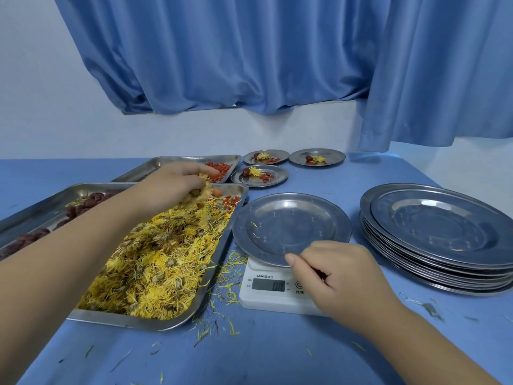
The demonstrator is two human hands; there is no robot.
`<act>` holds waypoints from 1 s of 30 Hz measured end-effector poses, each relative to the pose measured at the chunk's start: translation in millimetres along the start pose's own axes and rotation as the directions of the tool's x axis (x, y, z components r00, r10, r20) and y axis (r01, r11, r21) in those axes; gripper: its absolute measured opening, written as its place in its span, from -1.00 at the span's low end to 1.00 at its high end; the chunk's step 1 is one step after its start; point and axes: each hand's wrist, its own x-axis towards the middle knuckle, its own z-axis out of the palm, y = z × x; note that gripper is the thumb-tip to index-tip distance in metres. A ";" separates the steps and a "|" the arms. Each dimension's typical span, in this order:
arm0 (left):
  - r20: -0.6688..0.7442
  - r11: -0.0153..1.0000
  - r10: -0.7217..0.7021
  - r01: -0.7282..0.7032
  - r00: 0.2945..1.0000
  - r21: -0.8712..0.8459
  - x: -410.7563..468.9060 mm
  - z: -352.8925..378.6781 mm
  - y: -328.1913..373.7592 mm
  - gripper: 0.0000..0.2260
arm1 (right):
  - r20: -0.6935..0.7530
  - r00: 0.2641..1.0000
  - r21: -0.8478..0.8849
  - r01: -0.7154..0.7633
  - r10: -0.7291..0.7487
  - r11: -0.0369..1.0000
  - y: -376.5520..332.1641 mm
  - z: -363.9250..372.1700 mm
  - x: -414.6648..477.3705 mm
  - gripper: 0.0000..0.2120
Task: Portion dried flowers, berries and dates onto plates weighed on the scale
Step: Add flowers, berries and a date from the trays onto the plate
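Two metal trays are sitting on the left: the near tray (155, 325) is holding dates (83, 204), a big heap of yellow dried flowers (161, 257) and some red berries (231, 200), and the far tray (166, 162) has more berries. The left hand (172, 184) is hovering over the flowers, fingers curled around a pinch of them. Three filled plates (259, 176) are lined up behind. One empty plate (291, 226) is resting on the scale (272, 290), with the right hand (341, 276) loosely curled at its near rim, pinching it I think. One stack of plates (435, 234) is waiting on the right.
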 end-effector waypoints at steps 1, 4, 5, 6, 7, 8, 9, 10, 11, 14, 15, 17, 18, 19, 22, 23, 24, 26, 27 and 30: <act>0.055 1.000 0.011 -0.010 0.998 -0.015 0.3 5.1 4.1 -0.73 | -0.003 1.000 0.001 -0.007 0.007 1.000 0.8 -0.8 0.3 -0.55; 0.170 0.998 0.061 -0.057 0.984 -0.027 3.5 27.0 21.8 -0.73 | -0.016 0.999 0.022 -0.038 0.039 0.999 4.4 -4.2 1.5 -0.55; 0.192 0.997 0.080 -0.078 0.978 -0.018 5.3 35.6 28.9 -0.73 | -0.026 0.999 0.028 -0.044 0.045 0.999 5.6 -5.3 2.0 -0.55; 0.209 0.995 0.100 -0.101 0.973 -0.010 7.4 44.7 35.8 -0.72 | -0.035 0.998 0.028 -0.047 0.048 0.998 6.4 -6.2 2.7 -0.56; 0.220 0.992 0.122 -0.123 0.968 -0.009 9.6 53.9 42.4 -0.71 | -0.041 0.998 0.028 -0.047 0.048 0.999 6.9 -6.8 3.4 -0.56; 0.226 0.989 0.145 -0.146 0.963 -0.015 11.6 63.2 48.4 -0.72 | -0.044 0.998 0.027 -0.045 0.046 0.999 7.2 -7.1 3.8 -0.56; 0.225 0.986 0.167 -0.165 0.960 -0.025 13.5 72.1 53.9 -0.74 | -0.047 0.998 0.026 -0.040 0.041 0.999 7.4 -7.2 4.1 -0.57; 0.221 0.983 0.184 -0.183 0.958 -0.026 15.8 80.8 58.6 -0.76 | -0.049 0.998 0.025 -0.036 0.037 0.999 7.6 -7.0 4.2 -0.57; 0.218 0.980 0.197 -0.199 0.956 -0.010 17.8 88.7 62.4 -0.78 | -0.047 0.998 0.025 -0.036 0.037 0.999 7.7 -6.9 3.9 -0.57; 0.250 0.962 0.213 -0.248 0.945 0.116 25.8 108.5 69.0 -0.85 | -0.030 0.999 0.012 -0.041 0.041 0.999 8.3 -6.8 3.2 -0.56; 0.261 0.954 0.214 -0.259 0.942 0.154 28.6 113.1 69.2 -0.86 | -0.027 0.999 0.010 -0.041 0.041 0.999 8.0 -6.9 3.2 -0.56; 0.261 0.945 0.210 -0.264 0.942 0.192 33.8 119.2 68.9 -0.90 | -0.030 0.999 0.020 -0.039 0.039 0.999 7.1 -7.7 3.6 -0.56; 0.256 0.941 0.211 -0.267 0.943 0.208 35.6 120.5 68.5 -0.90 | -0.034 0.999 0.022 -0.034 0.035 0.999 6.3 -8.3 3.9 -0.56; 0.256 0.932 0.218 -0.279 0.942 0.233 37.2 120.8 67.9 -0.89 | -0.037 0.999 0.021 -0.031 0.032 0.999 5.7 -8.9 4.1 -0.57; 0.290 0.885 0.242 -0.333 0.926 0.324 39.9 119.5 66.2 -0.86 | -0.019 0.999 0.016 -0.038 0.038 0.999 4.4 -9.6 3.9 -0.56; 0.295 0.875 0.242 -0.340 0.924 0.346 39.7 118.9 65.5 -0.85 | -0.009 0.999 0.020 -0.042 0.043 0.999 4.0 -9.4 3.7 -0.56; 0.297 0.869 0.236 -0.338 0.925 0.363 39.4 118.3 65.1 -0.83 | -0.002 0.999 0.025 -0.046 0.046 0.999 3.6 -9.2 3.6 -0.56; 0.290 0.862 0.227 -0.330 0.930 0.385 37.3 117.3 64.7 -0.76 | -0.006 0.999 0.030 -0.050 0.050 0.998 2.8 -9.3 3.6 -0.56; 0.282 0.866 0.229 -0.327 0.932 0.378 35.9 116.5 64.3 -0.74 | -0.011 0.999 0.034 -0.051 0.052 0.998 2.2 -9.7 3.5 -0.57; 0.226 0.927 0.219 -0.275 0.949 0.256 27.2 108.3 62.6 -0.75 | -0.015 0.999 0.038 -0.048 0.049 0.998 -0.2 -11.5 3.8 -0.57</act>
